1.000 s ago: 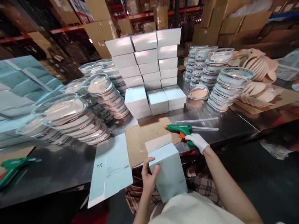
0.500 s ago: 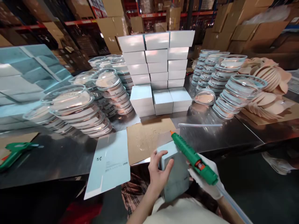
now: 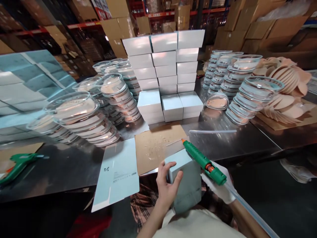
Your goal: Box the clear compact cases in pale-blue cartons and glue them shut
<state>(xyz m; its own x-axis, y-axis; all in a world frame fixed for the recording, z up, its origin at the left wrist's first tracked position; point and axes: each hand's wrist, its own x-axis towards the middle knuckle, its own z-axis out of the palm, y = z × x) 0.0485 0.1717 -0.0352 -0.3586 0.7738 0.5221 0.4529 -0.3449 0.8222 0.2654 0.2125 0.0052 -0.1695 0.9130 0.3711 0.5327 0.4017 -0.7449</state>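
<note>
My bare left hand (image 3: pixel 168 181) grips the near left corner of a pale blue box (image 3: pixel 188 185), with thumb and fingers around its edges. The box is tilted at the table's front edge, close to my body. In my right hand (image 3: pixel 220 185), which wears a white glove, is a green hot glue gun (image 3: pixel 204 162) with a long clear glue stick running out of its back. Its orange nozzle points away to the upper left, just above a translucent flap (image 3: pixel 174 147) at the box's far side. A thin pale line lies along that flap.
A flat pale blue printed sheet (image 3: pixel 119 175) overhangs the table edge beside a cardboard piece (image 3: pixel 158 145). White boxes (image 3: pixel 163 62) are stacked behind, between piles of clear round containers (image 3: pixel 84 115). A second green glue gun (image 3: pixel 18 165) lies left; a clear stick (image 3: pixel 213 131) lies right.
The glue gun has shifted slightly, and a thin pale line now shows on the flap left of its nozzle. My left hand keeps its hold on the box.
</note>
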